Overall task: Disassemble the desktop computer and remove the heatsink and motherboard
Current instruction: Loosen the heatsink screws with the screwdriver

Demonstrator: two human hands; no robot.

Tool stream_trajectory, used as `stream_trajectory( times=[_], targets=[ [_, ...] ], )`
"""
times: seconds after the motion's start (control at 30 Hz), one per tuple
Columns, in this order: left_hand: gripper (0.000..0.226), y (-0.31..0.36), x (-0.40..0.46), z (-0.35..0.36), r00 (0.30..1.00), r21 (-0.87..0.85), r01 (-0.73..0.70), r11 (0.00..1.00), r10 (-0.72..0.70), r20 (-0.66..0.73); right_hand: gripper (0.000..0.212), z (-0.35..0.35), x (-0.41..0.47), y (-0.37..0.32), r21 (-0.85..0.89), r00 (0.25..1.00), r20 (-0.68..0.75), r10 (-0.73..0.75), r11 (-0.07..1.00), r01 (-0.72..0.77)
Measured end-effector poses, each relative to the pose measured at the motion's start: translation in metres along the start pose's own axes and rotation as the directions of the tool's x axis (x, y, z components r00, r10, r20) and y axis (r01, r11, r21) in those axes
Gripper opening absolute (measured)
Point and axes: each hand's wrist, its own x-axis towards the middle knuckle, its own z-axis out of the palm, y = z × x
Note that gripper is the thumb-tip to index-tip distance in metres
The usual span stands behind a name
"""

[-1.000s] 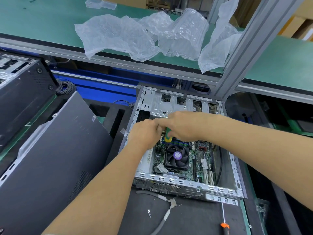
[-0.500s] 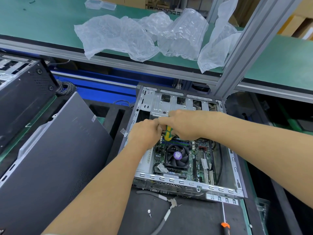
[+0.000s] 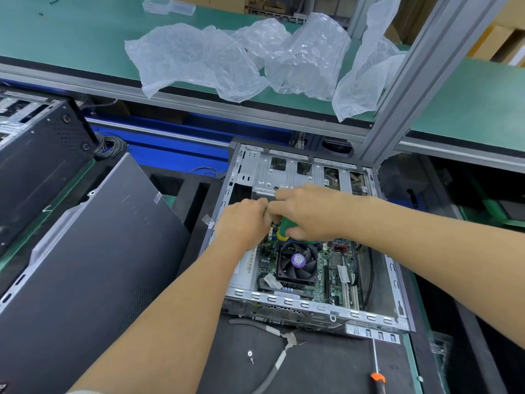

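Fingers (image 3: 287, 231) of my right hand (image 3: 309, 213) curl round a green-handled screwdriver (image 3: 284, 227); my left hand (image 3: 245, 223) touches it, grip hidden. Both hover inside the open computer case (image 3: 397, 285), above the motherboard (image 3: 332, 268) and heatsink fan (image 3: 297, 263).

Black counter (image 3: 326, 365) carries the open computer case (image 3: 395, 282), a loose screw (image 3: 250, 354), grey cable (image 3: 272, 368), orange-handled screwdriver (image 3: 377, 376).

Chassis (image 3: 287, 304) interior: both hands (image 3: 244, 223) crowd the far-left corner; fan (image 3: 297, 261) stands mid-board; right bay floor (one black cable (image 3: 369, 280)) lies open from above.
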Motion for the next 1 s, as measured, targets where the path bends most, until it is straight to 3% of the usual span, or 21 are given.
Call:
stream_trajectory(
  times=[0.1, 0.17, 0.23, 0.3, 0.37, 0.43, 0.47, 0.6, 0.7, 0.77, 0.83, 0.9, 1.0],
  targets=[
    [0.029, 0.0, -0.0003, 0.0001, 1.0, 0.002, 0.001, 1.0, -0.001, -0.002, 0.05, 0.0052, 0.0022, -0.0054, 0.211, 0.979, 0.048, 0.2, 0.956, -0.206],
    [0.026, -0.0005, 0.0001, -0.0016, 1.0, 0.012, -0.004, 1.0, 0.003, 0.015, 0.064, 0.0029, 0.0043, -0.0062, 0.141, 0.935, 0.084, 0.345, 0.925, -0.354],
    [0.023, -0.0001, 0.0004, -0.002, 0.999, 0.019, -0.003, 1.0, 0.002, 0.039, 0.067, -0.0008, 0.0047, -0.0054, 0.074, 0.918, 0.069, 0.39, 0.916, -0.395],
    [0.022, 0.0006, 0.0004, -0.0016, 1.0, 0.02, 0.009, 1.0, -0.009, 0.027, 0.055, -0.0022, 0.0026, -0.0052, 0.03, 0.954, 0.044, 0.298, 0.954, -0.299],
    [0.017, 0.0012, 0.0008, -0.001, 0.999, 0.036, 0.008, 0.999, -0.009, 0.032, 0.036, -0.002, -0.0009, -0.0073, -0.055, 0.995, 0.008, 0.1, 0.994, -0.099],
    [0.014, 0.0013, 0.0014, -0.002, 0.997, 0.073, 0.003, 0.997, -0.009, 0.072, 0.026, 0.0008, -0.0015, -0.0069, -0.131, 0.997, -0.01, -0.076, 0.989, 0.074],
    [0.015, 0.0014, 0.0012, -0.0027, 0.997, 0.076, 0.007, 0.997, -0.013, 0.073, 0.025, 0.0015, -0.0004, -0.0059, -0.103, 0.996, -0.015, -0.089, 0.991, 0.087],
    [0.024, 0.0009, -0.0013, -0.0014, 1.0, 0.022, 0.009, 1.0, -0.009, -0.011, 0.046, -0.0012, 0.0021, 0.0013, 0.188, 0.972, 0.099, 0.214, 0.955, -0.23],
    [0.023, 0.0004, -0.0008, -0.0032, 0.999, 0.017, -0.006, 1.0, 0.005, 0.032, 0.067, 0.0051, 0.0023, 0.0002, 0.198, 0.914, 0.097, 0.395, 0.892, -0.407],
    [0.026, 0.0007, -0.0005, -0.0043, 0.999, 0.02, -0.003, 1.0, 0.002, 0.048, 0.067, 0.0066, 0.0033, -0.0005, 0.193, 0.897, 0.069, 0.437, 0.876, -0.441],
    [0.028, 0.0016, -0.0011, -0.0043, 1.0, 0.018, 0.003, 1.0, -0.003, 0.025, 0.051, 0.0054, 0.0025, -0.0006, 0.125, 0.931, 0.061, 0.361, 0.922, -0.366],
    [0.024, 0.0018, -0.001, -0.003, 1.0, 0.025, -0.003, 1.0, 0.002, 0.013, 0.034, 0.0044, 0.0004, 0.001, 0.006, 0.98, 0.052, 0.194, 0.981, -0.194],
    [0.024, 0.002, -0.0013, -0.0027, 1.0, 0.048, -0.006, 0.999, 0.005, 0.018, 0.037, 0.0054, -0.0002, 0.0021, -0.034, 0.999, 0.027, 0.039, 0.999, -0.038]
  ],
)
